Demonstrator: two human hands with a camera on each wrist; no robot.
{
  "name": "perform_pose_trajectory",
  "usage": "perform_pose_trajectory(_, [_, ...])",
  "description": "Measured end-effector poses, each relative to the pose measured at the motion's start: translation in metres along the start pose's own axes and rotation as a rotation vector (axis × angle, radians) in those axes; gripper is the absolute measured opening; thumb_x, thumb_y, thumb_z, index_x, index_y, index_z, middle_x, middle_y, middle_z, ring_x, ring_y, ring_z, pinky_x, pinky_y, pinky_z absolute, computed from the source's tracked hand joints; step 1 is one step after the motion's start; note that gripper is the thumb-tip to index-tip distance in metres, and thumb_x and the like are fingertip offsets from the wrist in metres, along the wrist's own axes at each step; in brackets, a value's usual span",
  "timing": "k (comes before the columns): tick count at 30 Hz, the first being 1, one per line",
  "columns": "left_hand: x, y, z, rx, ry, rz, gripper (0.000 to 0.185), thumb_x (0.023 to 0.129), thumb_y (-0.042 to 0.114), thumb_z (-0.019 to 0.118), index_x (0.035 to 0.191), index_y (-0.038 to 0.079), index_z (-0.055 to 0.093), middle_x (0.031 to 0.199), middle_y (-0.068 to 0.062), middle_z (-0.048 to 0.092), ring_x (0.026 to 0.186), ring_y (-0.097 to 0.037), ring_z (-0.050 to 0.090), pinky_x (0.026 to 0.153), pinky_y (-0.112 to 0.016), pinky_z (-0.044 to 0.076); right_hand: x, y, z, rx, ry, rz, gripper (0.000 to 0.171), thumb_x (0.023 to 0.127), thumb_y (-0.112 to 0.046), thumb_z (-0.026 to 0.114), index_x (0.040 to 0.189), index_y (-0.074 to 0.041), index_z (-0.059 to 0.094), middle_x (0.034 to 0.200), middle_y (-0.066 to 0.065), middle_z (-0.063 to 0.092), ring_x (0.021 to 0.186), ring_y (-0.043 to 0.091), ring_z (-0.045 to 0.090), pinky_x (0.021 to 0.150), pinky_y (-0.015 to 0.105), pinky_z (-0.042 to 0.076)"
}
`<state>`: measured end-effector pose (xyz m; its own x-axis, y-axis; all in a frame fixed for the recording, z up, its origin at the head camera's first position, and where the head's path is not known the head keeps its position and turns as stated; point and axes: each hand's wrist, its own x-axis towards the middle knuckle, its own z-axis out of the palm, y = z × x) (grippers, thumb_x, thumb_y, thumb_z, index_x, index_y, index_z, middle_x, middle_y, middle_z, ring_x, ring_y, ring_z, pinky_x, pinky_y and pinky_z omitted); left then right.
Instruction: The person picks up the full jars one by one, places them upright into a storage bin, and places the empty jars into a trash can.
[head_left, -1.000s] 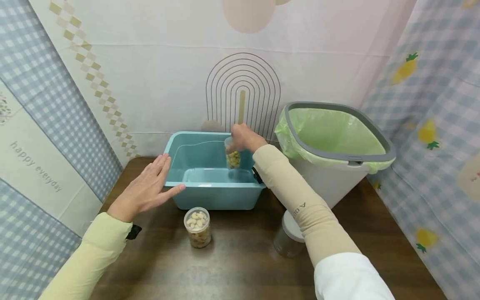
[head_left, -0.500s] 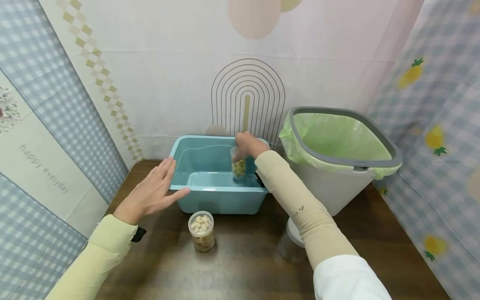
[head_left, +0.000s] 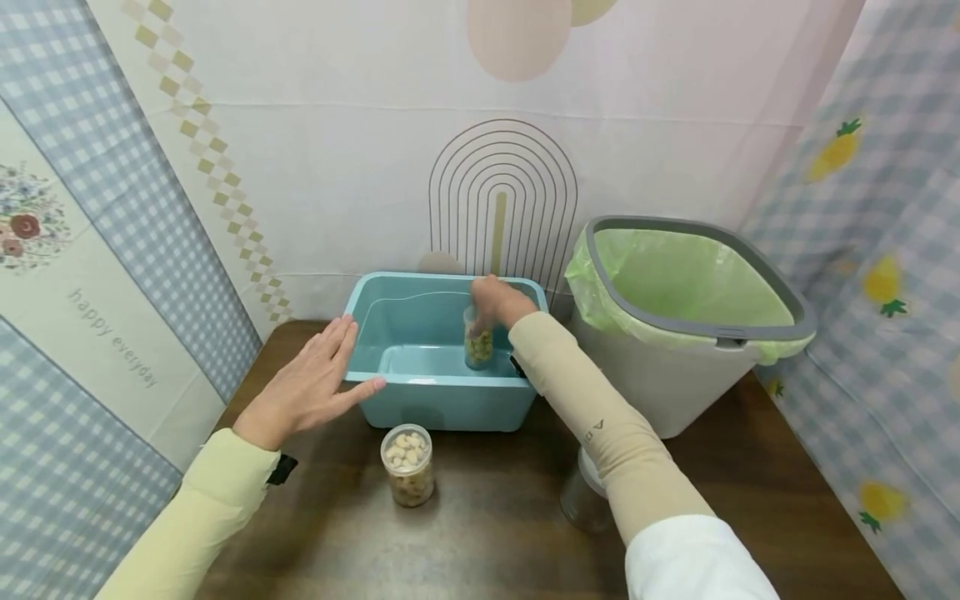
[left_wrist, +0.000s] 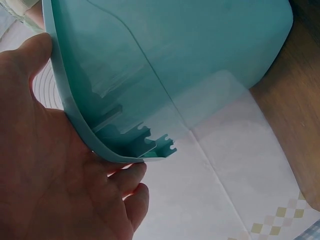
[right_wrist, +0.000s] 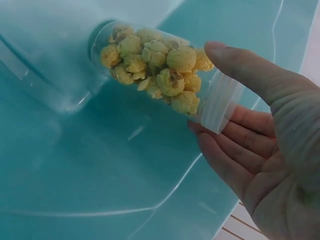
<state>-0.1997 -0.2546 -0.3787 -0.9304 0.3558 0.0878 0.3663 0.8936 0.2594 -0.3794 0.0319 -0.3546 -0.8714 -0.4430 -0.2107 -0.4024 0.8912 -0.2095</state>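
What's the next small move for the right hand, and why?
I'd probably ease the right hand open to release the popcorn jar: it looks upright, base seemingly on the floor of the blue tub, held by its lidded end.

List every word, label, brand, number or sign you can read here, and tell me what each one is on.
"happy everyday": on the cloth at the left.
Small mark like an "A" with letters after it, too small and cut off to read: on the beige sleeve.
I see no lettering on the popcorn jar.
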Motion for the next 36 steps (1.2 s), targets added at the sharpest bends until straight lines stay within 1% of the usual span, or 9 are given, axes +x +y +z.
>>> perform_pose_trajectory(3, [0.000,0.001,-0.001,-0.002,-0.006,-0.002,0.101,0.106,0.061,0.051,0.166,-0.009,0.012,0.176,-0.027,0.008,0.164,-0.046,0.012,0.132,-0.064,0.017,0.001,0.000,0.003,-0.007,-0.001,0.005,0.044,0.087,-0.025,0.089,0.118,-0.003,0.066,0.119,0.014,0.068,0.108,0.027,0.069,0.093,0.042,0.063])
perform_pose_trajectory(8, [-0.001,0.002,-0.001,-0.011,-0.014,-0.009,0.101,0.106,0.062,0.051,0.166,-0.009,0.012,0.177,-0.026,0.008,0.164,-0.046,0.011,0.132,-0.064,0.016,0.003,0.000,0.009,-0.031,0.003,0.006,0.049,0.087,-0.027,0.090,0.122,-0.003,0.065,0.124,0.014,0.065,0.113,0.028,0.066,0.096,0.043,0.062])
perform_pose_trajectory(14, [-0.002,0.004,-0.002,-0.008,-0.017,-0.010,0.101,0.106,0.062,0.050,0.166,-0.009,0.012,0.176,-0.027,0.008,0.164,-0.046,0.012,0.132,-0.064,0.016,-0.001,0.000,0.007,-0.049,0.004,-0.009,0.048,0.088,-0.029,0.089,0.120,-0.004,0.065,0.120,0.013,0.066,0.110,0.026,0.066,0.094,0.041,0.062])
perform_pose_trajectory(16, [-0.002,0.004,-0.002,-0.005,-0.019,-0.010,0.101,0.106,0.062,0.050,0.166,-0.009,0.012,0.176,-0.027,0.008,0.164,-0.047,0.012,0.132,-0.064,0.016,-0.004,-0.001,0.003,-0.049,-0.002,-0.007,0.048,0.089,-0.030,0.088,0.120,-0.004,0.065,0.121,0.013,0.064,0.110,0.026,0.064,0.093,0.041,0.061])
perform_pose_trajectory(19, [-0.002,0.004,-0.002,-0.003,-0.024,-0.010,0.101,0.106,0.062,0.050,0.166,-0.009,0.012,0.176,-0.027,0.007,0.164,-0.047,0.011,0.132,-0.064,0.016,-0.009,-0.003,-0.008,-0.045,-0.010,-0.016,0.049,0.091,-0.031,0.085,0.125,-0.002,0.064,0.123,0.014,0.062,0.112,0.026,0.062,0.092,0.041,0.060])
perform_pose_trajectory(22, [-0.002,0.002,-0.003,-0.001,-0.030,-0.009,0.101,0.106,0.062,0.050,0.166,-0.009,0.012,0.176,-0.027,0.007,0.164,-0.047,0.011,0.132,-0.064,0.016,-0.012,-0.006,-0.019,-0.039,-0.009,-0.034,0.053,0.093,-0.031,0.083,0.130,0.000,0.064,0.125,0.015,0.063,0.113,0.027,0.063,0.093,0.041,0.060])
perform_pose_trajectory(26, [-0.001,0.002,-0.003,-0.004,-0.035,-0.011,0.101,0.106,0.063,0.049,0.166,-0.009,0.011,0.177,-0.027,0.006,0.164,-0.047,0.010,0.132,-0.064,0.015,-0.017,-0.009,-0.032,-0.034,-0.005,-0.056,0.058,0.093,-0.033,0.084,0.135,0.001,0.064,0.131,0.015,0.063,0.121,0.029,0.062,0.098,0.042,0.060])
perform_pose_trajectory(31, [-0.002,0.001,-0.005,-0.011,-0.044,-0.013,0.101,0.106,0.062,0.050,0.166,-0.008,0.010,0.177,-0.026,0.005,0.164,-0.047,0.010,0.132,-0.065,0.015,-0.026,-0.016,-0.045,-0.027,-0.006,-0.099,0.061,0.093,-0.034,0.084,0.140,0.000,0.064,0.140,0.015,0.061,0.131,0.031,0.056,0.106,0.045,0.057])
perform_pose_trajectory(36, [-0.001,0.002,-0.006,-0.011,-0.048,-0.009,0.102,0.106,0.063,0.050,0.166,-0.009,0.009,0.177,-0.027,0.005,0.164,-0.047,0.009,0.132,-0.065,0.015,-0.036,-0.025,-0.056,-0.055,-0.013,-0.156,0.066,0.094,-0.034,0.083,0.145,0.001,0.061,0.148,0.016,0.060,0.138,0.032,0.055,0.112,0.044,0.054])
